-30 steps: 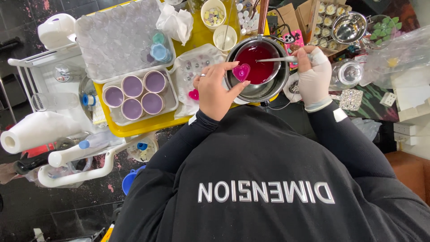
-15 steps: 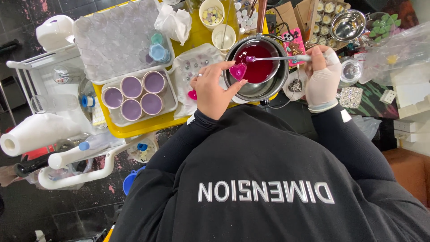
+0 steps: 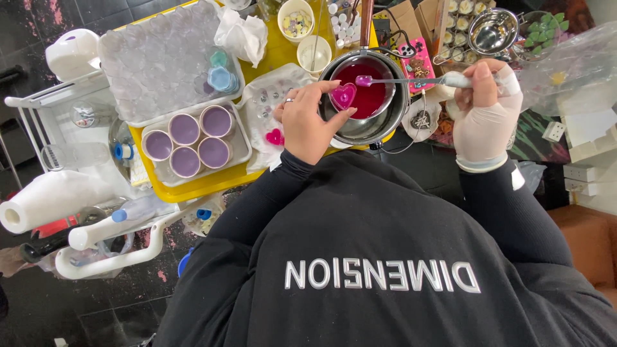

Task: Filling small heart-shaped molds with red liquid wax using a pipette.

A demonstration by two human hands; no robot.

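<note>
Left hand (image 3: 307,122) pinching a little pink heart-shaped mould (image 3: 343,96) over the steel pot (image 3: 379,125) of dark red liquid, gloved right hand (image 3: 483,109) gripping a spoon (image 3: 402,81) above it, four purple-filled cups (image 3: 186,138) in a white tray on the yellow tabletop (image 3: 212,183)

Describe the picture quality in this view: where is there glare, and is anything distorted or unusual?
Head view: even, bright light; glare on the round steel pot rim and the small steel bowl. The pink heart-shaped mould in the left hand is sharp. Lettering on the black top appears mirrored; edges bend slightly, wide-angle.
</note>
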